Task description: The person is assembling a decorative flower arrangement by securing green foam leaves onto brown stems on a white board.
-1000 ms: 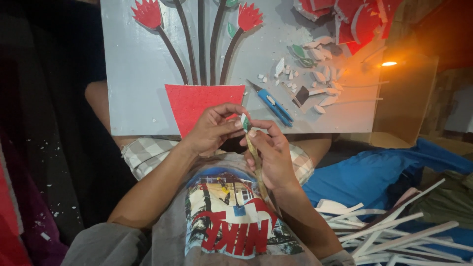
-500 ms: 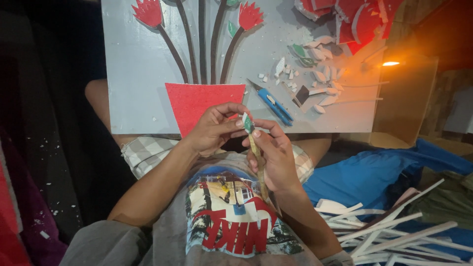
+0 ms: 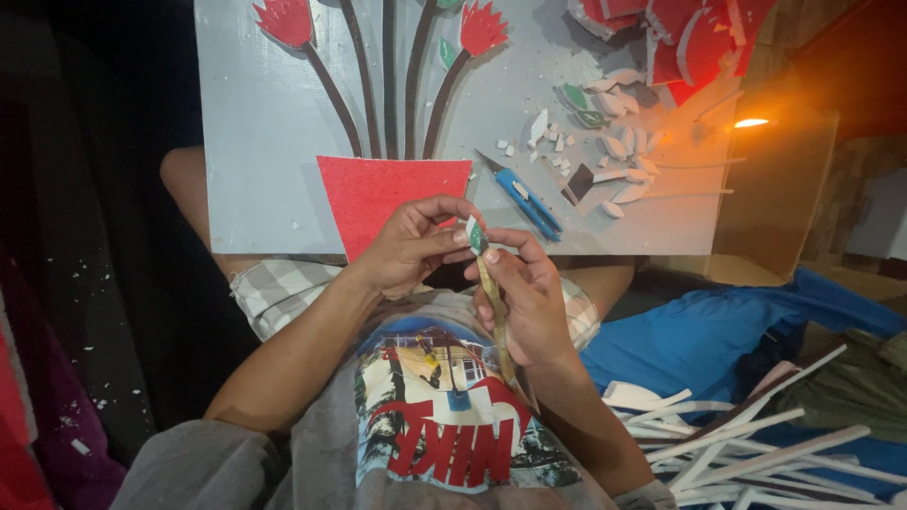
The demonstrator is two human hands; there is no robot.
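The left hand (image 3: pixel 408 247) pinches a small green and white leaf piece (image 3: pixel 475 235) just in front of the grey board (image 3: pixel 265 142). The right hand (image 3: pixel 525 300) is closed around a thin brush (image 3: pixel 492 300); its tip is hidden behind the leaf piece. A blue knife (image 3: pixel 522 195) lies on the board nearby

We see a grey board (image 3: pixel 274 161) with red flowers (image 3: pixel 283 21), a blue knife (image 3: pixel 521 195), foam scraps (image 3: pixel 614 146) and white strips (image 3: pixel 746 434)

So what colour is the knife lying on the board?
Blue, seen in the head view: the knife lies on the grey board.
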